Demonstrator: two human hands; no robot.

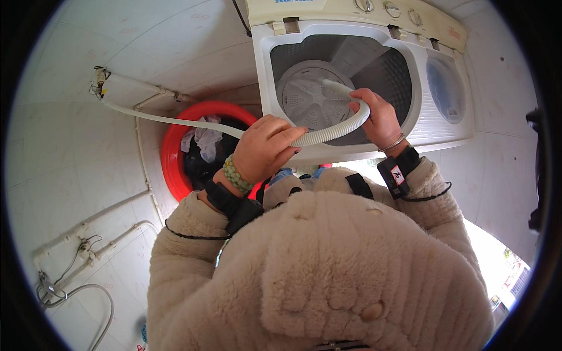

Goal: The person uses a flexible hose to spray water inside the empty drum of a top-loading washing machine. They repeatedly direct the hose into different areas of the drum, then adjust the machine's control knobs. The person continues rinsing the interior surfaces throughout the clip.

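A white ribbed hose runs from the wall tap at the left, through both my hands, to the washing machine. My left hand is closed around it above the gap between a red tub and the machine. Further right, my right hand grips the hose near its end, over the machine's near rim. Past my right fingers the hose end points down into the open wash drum, where a pale blur, perhaps water, shows. A ridged round plate lies at the drum's bottom.
The red tub holds dark and whitish cloth, left of the machine. A tap and pipes run along the tiled left wall. Knobs line the machine's back panel. A lidded spin compartment is on the right.
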